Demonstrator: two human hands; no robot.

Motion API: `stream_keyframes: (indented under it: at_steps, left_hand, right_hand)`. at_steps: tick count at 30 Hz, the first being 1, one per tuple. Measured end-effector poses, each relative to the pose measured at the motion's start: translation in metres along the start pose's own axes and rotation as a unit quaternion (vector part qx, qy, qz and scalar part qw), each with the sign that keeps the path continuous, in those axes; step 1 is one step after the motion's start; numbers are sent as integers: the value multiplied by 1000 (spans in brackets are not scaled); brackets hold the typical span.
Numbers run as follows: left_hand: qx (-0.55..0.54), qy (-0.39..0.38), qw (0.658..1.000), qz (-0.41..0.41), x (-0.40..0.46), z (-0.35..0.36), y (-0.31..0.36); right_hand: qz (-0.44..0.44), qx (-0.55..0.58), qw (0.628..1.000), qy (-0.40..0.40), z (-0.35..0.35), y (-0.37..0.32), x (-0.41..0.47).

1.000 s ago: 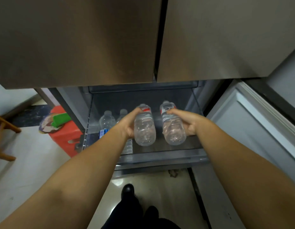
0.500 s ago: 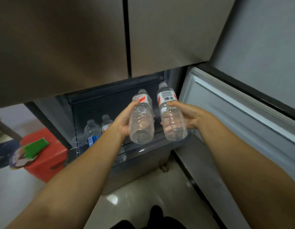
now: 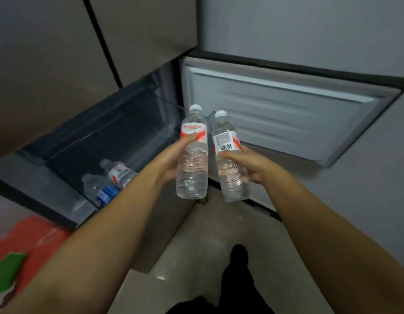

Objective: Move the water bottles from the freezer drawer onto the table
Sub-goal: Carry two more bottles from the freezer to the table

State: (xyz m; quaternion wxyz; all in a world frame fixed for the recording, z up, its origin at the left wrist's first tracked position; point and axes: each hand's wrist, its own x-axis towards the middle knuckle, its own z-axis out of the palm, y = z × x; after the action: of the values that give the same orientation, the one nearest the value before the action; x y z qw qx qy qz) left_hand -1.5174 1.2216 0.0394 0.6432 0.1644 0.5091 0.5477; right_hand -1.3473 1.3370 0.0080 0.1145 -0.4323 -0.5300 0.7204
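Fingers of our left hand are curled round the left water bottle, thumb across its red and white label; fingers of our right hand wrap the right water bottle just below its barcode. We hold both bottles in the air, caps tilted away from us, side by side without touching, in front of the open freezer drawer. Two more bottles lie in the near left corner of the drawer, one with a blue label. To the right, the freezer door hangs open. No bench is in view. We judge the step in hand to be the carry: we should keep each grip firm at the waist of the bottle, since cold plastic may be slick, hold the bottles apart, clear the open door edge while turning, and set each down upright on its base
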Motion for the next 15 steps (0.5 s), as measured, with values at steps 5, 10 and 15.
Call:
stream_keyframes:
  at_steps: [5,10,15]
  left_hand:
    - [314,72,944,77,13,51,-40]
    - [352,30,933,71,40,101,-100]
    - [422,-7,903,85,57,164,-157]
  right_hand:
    - [-22,-61,971,232,-36,44,-40]
    - [-23,-24,932,362,-81,96,-94]
    - [-14,-16,885,464,-122,152,-157]
